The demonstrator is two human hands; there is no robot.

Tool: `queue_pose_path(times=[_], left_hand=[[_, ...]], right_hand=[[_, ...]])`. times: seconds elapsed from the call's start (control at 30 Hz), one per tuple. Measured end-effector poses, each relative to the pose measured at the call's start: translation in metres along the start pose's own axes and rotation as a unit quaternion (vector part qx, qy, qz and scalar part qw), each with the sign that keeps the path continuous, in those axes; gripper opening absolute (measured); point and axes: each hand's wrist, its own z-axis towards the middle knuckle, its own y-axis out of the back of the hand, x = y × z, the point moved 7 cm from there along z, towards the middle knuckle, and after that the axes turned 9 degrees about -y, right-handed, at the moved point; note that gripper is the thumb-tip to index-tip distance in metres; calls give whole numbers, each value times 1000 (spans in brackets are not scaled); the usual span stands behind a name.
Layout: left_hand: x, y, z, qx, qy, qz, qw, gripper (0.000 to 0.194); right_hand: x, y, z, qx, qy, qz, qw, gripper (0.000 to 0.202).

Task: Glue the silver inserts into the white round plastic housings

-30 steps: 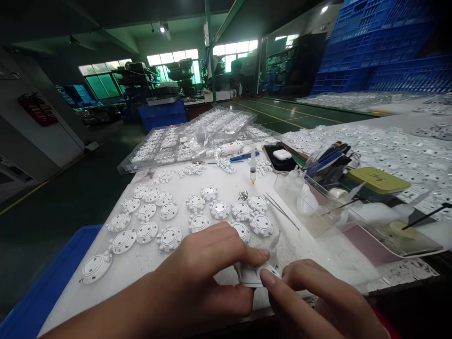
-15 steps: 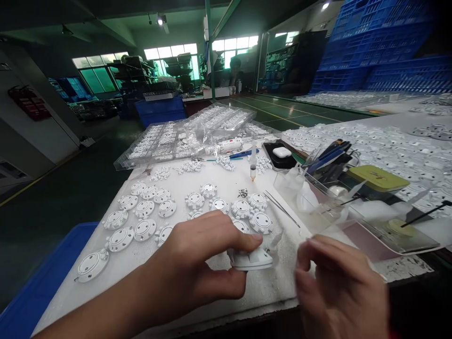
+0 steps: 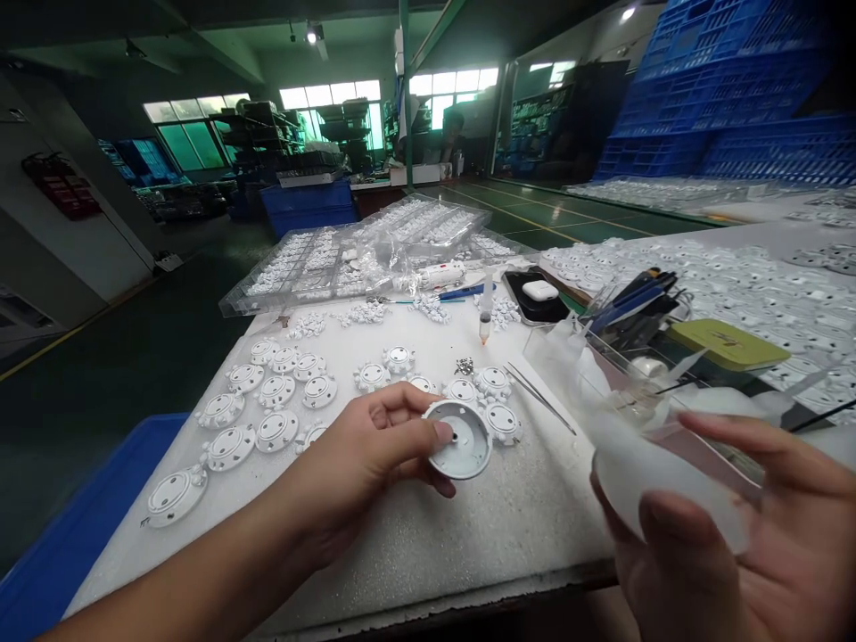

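My left hand (image 3: pixel 394 441) grips a round white part (image 3: pixel 468 450) between thumb and fingers, its hollow side facing me and the thumb inside the rim. At the right, my right hand (image 3: pixel 728 544) holds a translucent squeeze bottle (image 3: pixel 662 477), whose tip points up and left. Several white round parts with dark holes (image 3: pixel 275 431) lie on the white foam surface (image 3: pixel 522 526), to the left of and beyond my left hand. Metal tweezers (image 3: pixel 541 397) rest right of them, near a small heap of metal bits (image 3: pixel 464 366).
A syringe (image 3: pixel 485 316) stands upright behind the parts. Clear trays of small white pieces (image 3: pixel 308 263) are at the back. A phone (image 3: pixel 535 299) bears a white case. A clear box (image 3: pixel 709 455), a yellow-green tin (image 3: pixel 728 344) and dark-handled tools (image 3: pixel 629 308) stand right.
The white part has been turned so its hollow side faces me. My right hand has moved right and now has the squeeze bottle in it; before, no bottle showed in it.
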Motion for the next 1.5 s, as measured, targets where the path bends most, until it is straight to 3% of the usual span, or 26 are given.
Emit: queue_pose_path(times=[0.23,0.47,0.7,0.8,0.93,1.03,1.13,1.2,1.27,1.37,1.43,1.5], left_hand=[[11,2,2,-11,34,-24,999,9],[12,0,2,-1,37,-42,998,14],[14,1,3,4,46,-33,998,13],[15,2,3,6,46,-30,998,13],[13,3,3,2,39,-11,999,13],[2,9,3,-16,-18,83,996,16],[-23,11,-1,-40,-154,284,945,13],[-38,4,-9,-36,-263,401,877,14],[-47,-9,-20,-9,-380,469,797,20],[-48,-26,-36,45,-510,497,701,25],[-44,-31,-41,74,-539,497,675,26],[-41,-33,-41,89,-542,504,667,29]], right_hand=[[1,-12,8,-85,33,105,990,25],[-3,-17,-3,-81,37,47,995,14],[5,-15,1,-117,104,48,987,17],[1,-14,-1,-125,81,70,986,21],[-7,-8,-3,-143,2,92,985,20],[-17,3,-5,-158,-79,100,979,27],[-28,-4,-6,-33,-128,75,988,36],[-32,-15,-12,80,-106,46,990,37],[-40,-24,-22,155,-108,22,982,38],[-57,-25,-36,181,-160,-30,970,39],[-59,-24,-41,184,-143,-64,970,43],[-51,-21,-40,181,-82,-75,977,44]])
